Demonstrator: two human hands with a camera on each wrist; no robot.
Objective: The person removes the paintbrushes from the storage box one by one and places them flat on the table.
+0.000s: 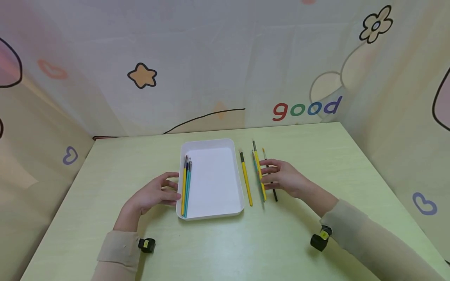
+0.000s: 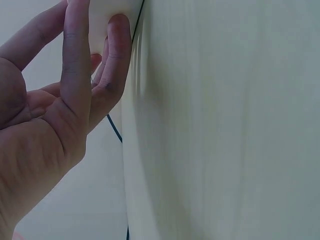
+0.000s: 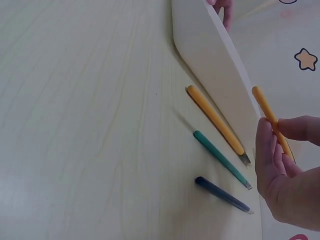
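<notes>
My left hand grips the left wall of the white tray, thumb at the rim and fingers against the outer side. Between the fingertips of my right hand, a yellow paintbrush is pinched, raised above the table in the right wrist view. Below it lies a teal paintbrush, with a dark-handled paintbrush beside that. Nearer the tray, another yellow paintbrush rests on the table. Inside the tray, along its left wall, lie a yellow paintbrush and teal paintbrushes, bristles away from me.
The pale wooden table runs back to a printed curtain, which also hangs at both sides. Black wrist cameras sit on straps at both sleeves.
</notes>
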